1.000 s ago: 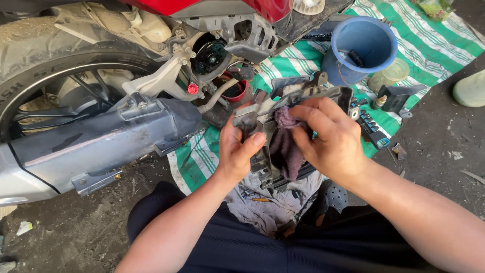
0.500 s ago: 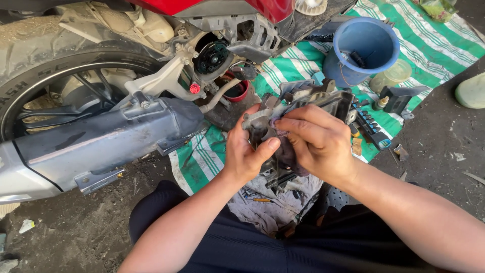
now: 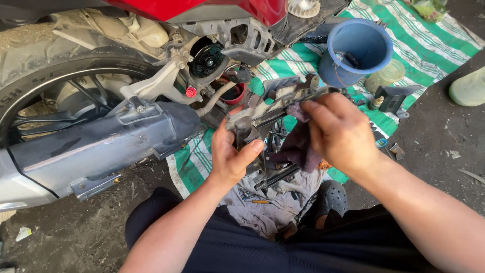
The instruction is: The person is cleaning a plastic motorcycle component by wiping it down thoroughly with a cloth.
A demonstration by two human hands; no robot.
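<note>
My left hand (image 3: 230, 154) grips the lower end of a grey metal engine cover (image 3: 275, 103), thumb across its front. It is held up over my lap, tilted. My right hand (image 3: 341, 134) presses a dark purple rag (image 3: 298, 146) against the cover's upper edge, and the rag hangs down below my fingers. Behind the cover stands a scooter with its rear wheel (image 3: 55, 96), grey exhaust (image 3: 101, 146) and exposed engine side (image 3: 207, 60).
A green and white striped mat (image 3: 434, 45) lies on the dirt ground. On it stand a blue bucket (image 3: 356, 50), a small clear lid (image 3: 389, 73) and black parts (image 3: 391, 96). A grey cloth (image 3: 257, 207) with small tools lies by my knees. A pale green container (image 3: 467, 88) sits far right.
Both hands have lifted the cover a little and turned it. My right hand with the rag has slid up toward the cover's top edge.
</note>
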